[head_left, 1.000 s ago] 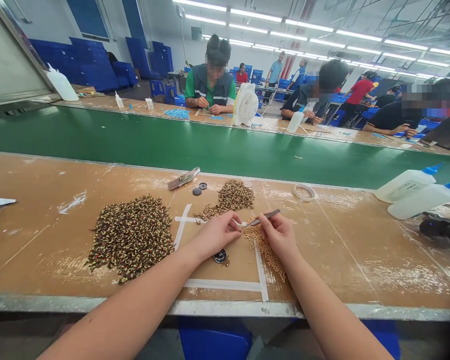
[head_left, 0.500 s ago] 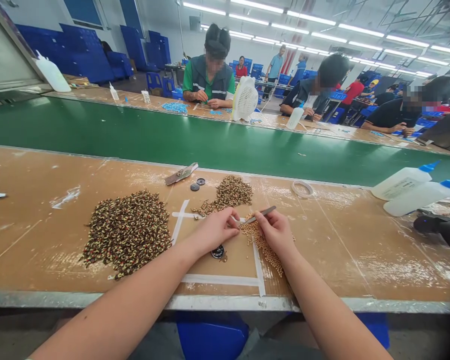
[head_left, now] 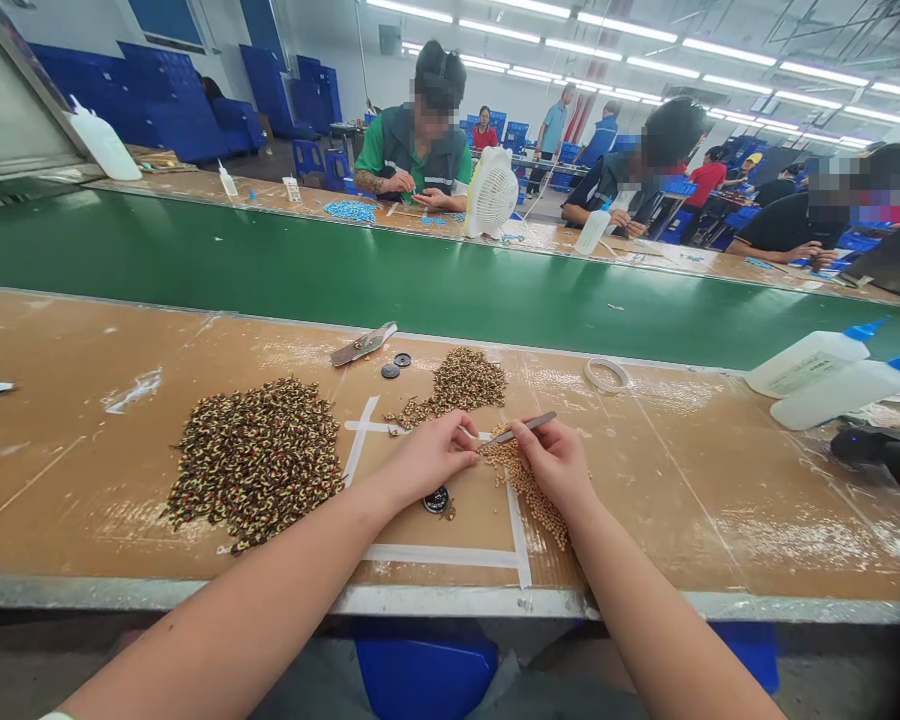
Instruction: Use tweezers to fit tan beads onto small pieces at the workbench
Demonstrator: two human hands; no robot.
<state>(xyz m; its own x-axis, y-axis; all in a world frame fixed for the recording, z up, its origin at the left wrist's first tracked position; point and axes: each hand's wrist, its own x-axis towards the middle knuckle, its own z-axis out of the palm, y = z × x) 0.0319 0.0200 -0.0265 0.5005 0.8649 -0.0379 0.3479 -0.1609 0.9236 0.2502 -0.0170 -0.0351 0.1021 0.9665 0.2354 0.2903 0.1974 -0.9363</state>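
Left grip: my left hand [head_left: 427, 460] rests on the bench [head_left: 82, 470] with thumb and fingertips pinched together; whatever sits between them is too small for me to make out.
Right grip: my right hand [head_left: 559, 462] is closed around metal tweezers [head_left: 525, 427], tip aimed at the left fingertips.
Work piece: tan beads [head_left: 532, 500] lie in a loose strip under and just beside the right hand, crossing the white tape square [head_left: 442, 555].
Step in hand: as I judge it, one tiny piece is being handled with the tweezers where the two hands meet.
What it calls for: a light, steady pinch, I'd say; the pieces are small and loose.
Nearby: a dark speckled pile [head_left: 259, 460] to the left, a brassy pile [head_left: 461, 380] beyond the hands, and a black disc [head_left: 436, 500] by the left wrist.
Further off: two squeeze bottles [head_left: 810, 365] to the right, a green conveyor belt [head_left: 345, 280], and people seated across it.
Writing: I can read none; the bottle label is too faint.
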